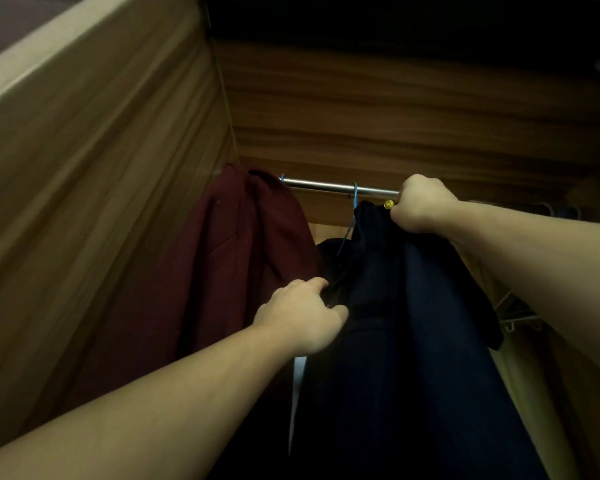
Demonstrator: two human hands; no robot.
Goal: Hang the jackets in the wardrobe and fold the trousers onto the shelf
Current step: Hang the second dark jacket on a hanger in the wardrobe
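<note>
Wood-grain panels closed in the wardrobe (395, 116) at the back and left, with a metal rail (319, 185) running across. At the rail's left end hung a maroon jacket (243, 244). Further right along the rail, a blue hanger (354, 199) carried a navy jacket (430, 323). The right hand (420, 206) gripped that jacket's top right at the rail, beside a yellow button (388, 204). The left hand (302, 313) clutched its dark fabric well below the rail.

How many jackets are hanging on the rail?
2: a maroon jacket at the left end of the rail, a navy jacket mid-rail, gripped by left hand and right hand. Others may hide behind.
</note>
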